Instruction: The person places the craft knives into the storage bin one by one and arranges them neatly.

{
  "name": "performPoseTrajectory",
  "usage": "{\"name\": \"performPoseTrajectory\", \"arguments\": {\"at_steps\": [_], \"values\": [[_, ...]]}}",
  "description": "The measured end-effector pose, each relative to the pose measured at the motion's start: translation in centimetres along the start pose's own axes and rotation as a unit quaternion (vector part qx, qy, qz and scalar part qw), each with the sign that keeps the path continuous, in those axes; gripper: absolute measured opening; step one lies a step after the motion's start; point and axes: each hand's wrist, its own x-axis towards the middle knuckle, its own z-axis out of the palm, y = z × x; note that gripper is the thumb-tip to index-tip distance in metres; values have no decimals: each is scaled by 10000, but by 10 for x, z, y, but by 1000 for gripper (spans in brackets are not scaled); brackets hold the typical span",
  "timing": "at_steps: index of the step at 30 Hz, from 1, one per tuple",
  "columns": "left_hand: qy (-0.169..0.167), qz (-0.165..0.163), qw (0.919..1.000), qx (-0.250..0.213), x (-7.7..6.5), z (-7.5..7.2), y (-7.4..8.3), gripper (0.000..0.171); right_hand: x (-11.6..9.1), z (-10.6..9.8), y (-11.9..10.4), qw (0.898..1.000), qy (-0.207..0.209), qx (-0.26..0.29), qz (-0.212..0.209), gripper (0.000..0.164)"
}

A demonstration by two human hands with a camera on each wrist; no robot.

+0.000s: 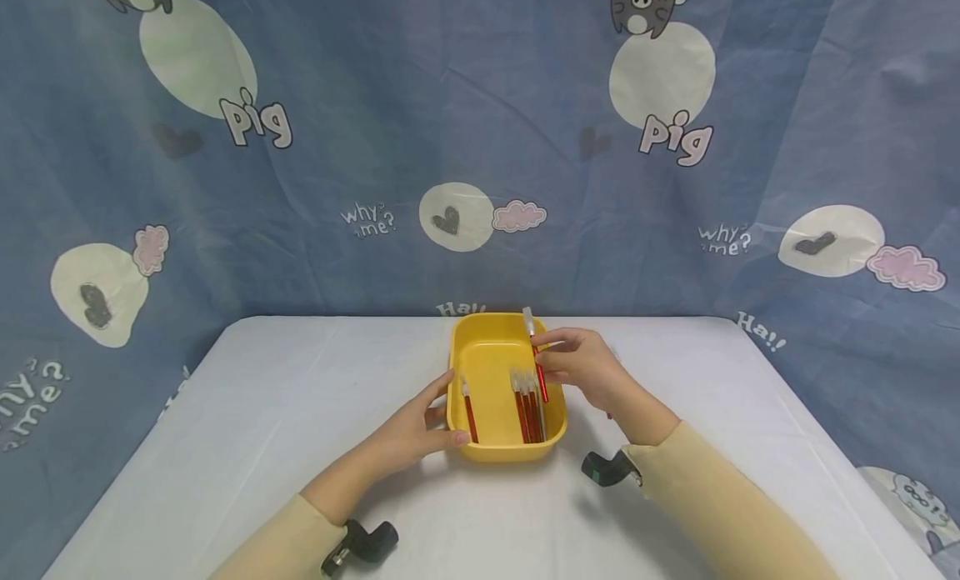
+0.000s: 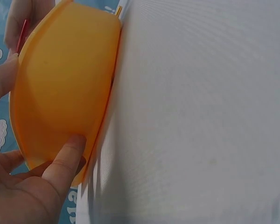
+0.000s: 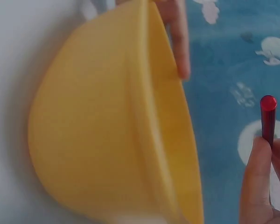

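Fingers of my left hand (image 1: 412, 427) grip the left side of a yellow, round-cornered plastic tub (image 1: 506, 454). Inside, slim red-handled paintbrushes (image 1: 529, 415) lie bunched at right. Nearer them, my right hand (image 1: 579, 365) pinches a matching brush (image 1: 542, 382) above the tub's right side, roughly parallel, bristles away from me. Beyond, blue printed cloth (image 1: 375, 272) reads "pig", "why me?", "Ha!!"

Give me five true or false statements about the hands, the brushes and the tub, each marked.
1. The right hand pinches a red-handled brush. True.
2. The left hand touches the yellow tub. True.
3. The tub is empty. False: a brush cluster and a lone brush are inside.
4. The lone brush sits right of the cluster. False: left, in the head view.
5. The table is white. True.
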Motion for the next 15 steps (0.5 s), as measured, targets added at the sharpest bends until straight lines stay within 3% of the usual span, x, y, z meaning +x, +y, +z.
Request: {"name": "performPoseTrajectory", "arguments": {"at_steps": [6,15], "values": [[-32,-31,10000,-60,0,1,1,103,2,23,4,9998,-169,-11,94,30],[-62,-43,10000,-58,0,1,2,102,9,51,17,9982,-146,-459,369,29]]}}
